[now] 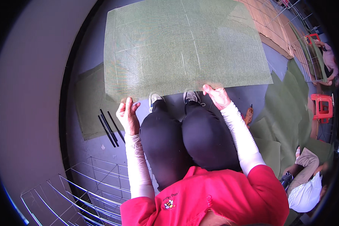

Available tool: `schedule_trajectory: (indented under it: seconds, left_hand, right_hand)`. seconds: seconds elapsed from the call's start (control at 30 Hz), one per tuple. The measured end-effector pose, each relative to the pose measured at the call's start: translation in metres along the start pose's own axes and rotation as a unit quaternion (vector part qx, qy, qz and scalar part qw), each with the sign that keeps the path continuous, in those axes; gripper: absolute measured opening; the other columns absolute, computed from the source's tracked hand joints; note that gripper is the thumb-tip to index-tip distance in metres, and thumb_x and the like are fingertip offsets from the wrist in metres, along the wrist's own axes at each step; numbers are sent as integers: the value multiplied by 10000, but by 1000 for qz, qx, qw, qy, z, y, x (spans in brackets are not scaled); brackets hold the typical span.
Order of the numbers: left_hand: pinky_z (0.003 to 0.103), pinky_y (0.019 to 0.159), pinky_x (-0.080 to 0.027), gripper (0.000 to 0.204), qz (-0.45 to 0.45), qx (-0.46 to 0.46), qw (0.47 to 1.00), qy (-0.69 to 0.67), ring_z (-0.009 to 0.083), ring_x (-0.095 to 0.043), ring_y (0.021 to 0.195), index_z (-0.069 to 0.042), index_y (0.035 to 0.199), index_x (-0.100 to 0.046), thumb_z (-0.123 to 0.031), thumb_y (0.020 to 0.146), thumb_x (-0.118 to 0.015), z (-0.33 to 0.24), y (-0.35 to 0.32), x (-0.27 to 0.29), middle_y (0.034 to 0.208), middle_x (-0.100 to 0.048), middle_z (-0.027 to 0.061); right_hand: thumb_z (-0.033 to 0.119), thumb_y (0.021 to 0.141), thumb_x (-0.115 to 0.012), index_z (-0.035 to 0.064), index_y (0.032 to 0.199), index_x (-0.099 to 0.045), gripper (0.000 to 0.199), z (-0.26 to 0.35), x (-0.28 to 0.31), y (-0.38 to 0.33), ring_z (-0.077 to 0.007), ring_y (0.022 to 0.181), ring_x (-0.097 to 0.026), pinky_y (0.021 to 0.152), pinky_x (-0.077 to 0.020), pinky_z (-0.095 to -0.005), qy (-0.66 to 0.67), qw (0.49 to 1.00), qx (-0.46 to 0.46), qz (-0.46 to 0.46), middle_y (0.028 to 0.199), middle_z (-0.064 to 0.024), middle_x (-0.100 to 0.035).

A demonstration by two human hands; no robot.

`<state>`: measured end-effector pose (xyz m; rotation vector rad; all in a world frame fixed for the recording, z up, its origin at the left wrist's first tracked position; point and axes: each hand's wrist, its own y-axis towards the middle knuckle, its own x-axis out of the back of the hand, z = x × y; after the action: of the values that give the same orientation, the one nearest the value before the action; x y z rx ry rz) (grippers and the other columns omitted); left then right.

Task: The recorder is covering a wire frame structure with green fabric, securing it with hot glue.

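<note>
A large translucent green mesh sheet point(158, 45) is held out in front of my knees, with pale straight lines crossing it. At its near edge, toward the left corner, my left hand point(129, 117) is closed, thumb against fingers. Farther right along that same edge, my right hand point(218, 98) grips the mesh with the thumb on top. The far part of the sheet reaches the top of the view. Below it show my shoes point(192, 97), and the floor behind the sheet is mostly hidden.
Several thin black rods point(109, 128) lie on a second green sheet point(87, 100) at left. Wire racks point(79, 180) stand lower left. Rightward are an orange tool point(248, 115), piled green sheets point(286, 101), a red stool point(322, 107), brown boards point(275, 32) and two other people.
</note>
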<state>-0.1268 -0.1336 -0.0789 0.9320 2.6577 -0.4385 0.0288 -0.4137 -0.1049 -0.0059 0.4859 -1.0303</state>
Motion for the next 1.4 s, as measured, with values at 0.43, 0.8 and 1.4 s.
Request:
schedule_trajectory:
  seconds: [0.43,0.8,1.4]
  left_hand:
    - [239,674,-518,107,-60,-42,996,-58,94,-568,720,15,874,-592,-85,880,-555,26,0,-5,829,-581,40]
    - [236,586,-532,104,-51,26,992,-114,165,-631,631,2,771,-561,-63,818,-627,10,4,-11,717,-599,67]
    - [198,477,-442,227,-74,-62,990,-107,74,-549,514,10,757,-575,-175,886,-550,-25,2,-14,598,-577,40]
  right_hand:
    - [119,812,-645,25,819,-637,95,0,-2,0,-123,748,-560,718,-436,-268,3,1000,-17,-17,781,-31,-607]
    - [71,827,-608,65,784,-651,61,-3,12,11,-121,727,-554,978,-370,-493,-2,1000,-17,5,768,-29,-592]
    - [223,845,-610,88,651,-569,240,6,26,10,-190,1047,-477,1005,-265,-608,-30,999,-36,10,840,-80,-582]
